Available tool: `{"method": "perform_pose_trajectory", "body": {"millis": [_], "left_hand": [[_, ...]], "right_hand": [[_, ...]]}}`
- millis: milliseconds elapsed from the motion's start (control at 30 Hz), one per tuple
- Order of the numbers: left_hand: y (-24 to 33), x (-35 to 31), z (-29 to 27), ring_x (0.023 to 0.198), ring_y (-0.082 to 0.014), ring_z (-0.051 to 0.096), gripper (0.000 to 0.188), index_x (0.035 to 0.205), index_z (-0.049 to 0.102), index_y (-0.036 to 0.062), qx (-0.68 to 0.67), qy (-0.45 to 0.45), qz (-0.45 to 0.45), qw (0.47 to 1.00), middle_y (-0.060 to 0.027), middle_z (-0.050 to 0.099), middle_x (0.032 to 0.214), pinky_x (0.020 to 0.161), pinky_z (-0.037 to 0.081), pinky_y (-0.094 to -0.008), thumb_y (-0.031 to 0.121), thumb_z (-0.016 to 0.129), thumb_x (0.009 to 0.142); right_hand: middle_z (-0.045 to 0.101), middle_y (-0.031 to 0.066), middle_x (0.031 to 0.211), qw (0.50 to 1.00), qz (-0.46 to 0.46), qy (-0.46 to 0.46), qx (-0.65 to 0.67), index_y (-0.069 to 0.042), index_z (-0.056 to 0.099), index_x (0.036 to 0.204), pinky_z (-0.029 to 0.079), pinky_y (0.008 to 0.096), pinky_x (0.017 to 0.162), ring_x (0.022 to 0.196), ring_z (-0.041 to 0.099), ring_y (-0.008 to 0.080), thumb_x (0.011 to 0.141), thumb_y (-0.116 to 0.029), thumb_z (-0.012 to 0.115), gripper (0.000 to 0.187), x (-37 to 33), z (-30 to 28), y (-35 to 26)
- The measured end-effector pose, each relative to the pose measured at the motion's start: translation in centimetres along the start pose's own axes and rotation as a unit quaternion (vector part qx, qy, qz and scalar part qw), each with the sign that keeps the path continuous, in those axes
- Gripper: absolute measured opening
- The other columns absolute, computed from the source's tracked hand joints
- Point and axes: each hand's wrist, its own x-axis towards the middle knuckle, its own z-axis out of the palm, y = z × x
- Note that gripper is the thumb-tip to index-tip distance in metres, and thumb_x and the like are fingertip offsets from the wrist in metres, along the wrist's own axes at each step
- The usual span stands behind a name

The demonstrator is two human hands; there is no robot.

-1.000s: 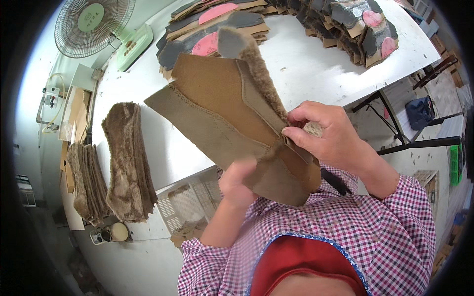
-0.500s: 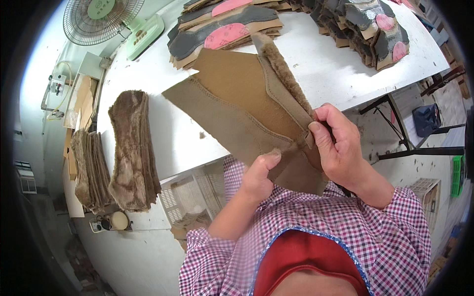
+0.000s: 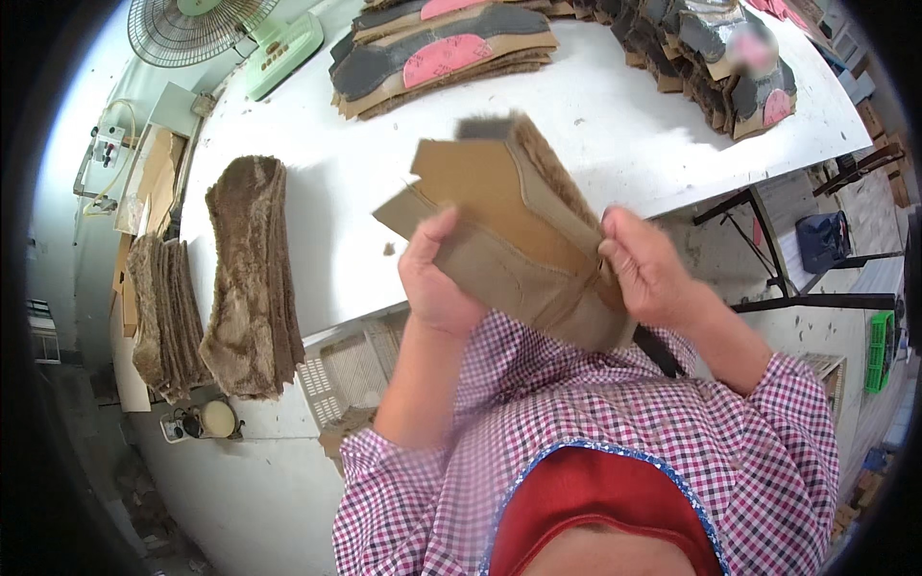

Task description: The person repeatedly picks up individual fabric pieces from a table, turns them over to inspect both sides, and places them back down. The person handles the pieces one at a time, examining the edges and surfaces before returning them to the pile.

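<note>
Both hands hold up a stitched tan-and-brown suede piece [image 3: 504,252] with a fur lining, which looks like a boot upper, above the table's near edge. My left hand [image 3: 434,278] grips its left side, thumb on the suede face and the other fingers hidden behind it. At the right edge, my right hand [image 3: 648,274] is closed on the piece, pinching the seam near the fur strip. A stack of brown fur pieces [image 3: 248,278] lies to the left, with a smaller fur stack [image 3: 165,317] beside it.
The white table [image 3: 336,216] bears stacks of cut pieces with black and pink patches [image 3: 447,62] at the far side, and more stacked pieces [image 3: 715,58] at far right. A green fan [image 3: 283,56] stands far left. Below the table edge is a plastic crate [image 3: 351,374].
My left hand has shifted up and left along the suede piece. The piece is now lower and more folded, its upper left corner drawn in toward me. The right hand keeps its grip.
</note>
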Motion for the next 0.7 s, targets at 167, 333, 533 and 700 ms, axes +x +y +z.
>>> {"method": "perform_pose_trajectory", "body": {"millis": [167, 333, 533, 700], "left_hand": [[-0.4, -0.6, -0.3, 0.11, -0.0329, 0.06, 0.04, 0.126, 0.053, -0.0009, -0.077, -0.02, -0.002, 0.997, -0.0161, 0.061, 0.122, 0.095, 0.049, -0.0488, 0.021, 0.049, 0.093], [0.3, -1.4, 0.2, 0.115, -0.0342, 0.058, 0.041, 0.128, 0.052, -0.0013, -0.124, -0.072, -0.025, 0.989, -0.0175, 0.059, 0.127, 0.098, 0.047, -0.0508, 0.02, 0.048, 0.093], [-0.1, -2.3, 1.1, 0.117, -0.0346, 0.057, 0.044, 0.13, 0.05, -0.0019, -0.127, -0.105, -0.074, 0.984, -0.0177, 0.057, 0.129, 0.101, 0.045, -0.0504, 0.018, 0.049, 0.091], [0.4, -2.9, 1.1, 0.114, -0.0335, 0.059, 0.047, 0.131, 0.049, -0.0034, -0.138, -0.116, -0.083, 0.98, -0.0187, 0.059, 0.126, 0.1, 0.047, -0.0481, 0.015, 0.05, 0.087]], "right_hand": [[0.049, 0.0129, 0.08, 0.999, 0.047, -0.001, 0.014, -0.001, 0.051, 0.093, 0.041, 0.0353, 0.064, 0.072, 0.049, 0.0297, 0.092, -0.005, 0.058, 0.008, -1.4, 0.6, 0.1], [0.062, 0.0104, 0.097, 0.971, 0.197, -0.063, 0.117, 0.001, 0.058, 0.11, 0.047, 0.0327, 0.081, 0.091, 0.058, 0.0209, 0.102, -0.032, 0.048, 0.035, 0.8, -2.0, -1.8], [0.055, 0.015, 0.133, 0.868, 0.192, -0.026, 0.457, 0.004, 0.051, 0.133, 0.037, 0.0361, 0.107, 0.123, 0.051, 0.0214, 0.101, -0.051, 0.04, 0.065, 6.7, 0.0, 1.4], [0.064, 0.0139, 0.119, 0.761, 0.136, -0.157, 0.614, 0.003, 0.055, 0.127, 0.047, 0.0365, 0.099, 0.11, 0.061, 0.0201, 0.094, -0.04, 0.059, 0.055, 6.8, 0.1, 5.9]]}}
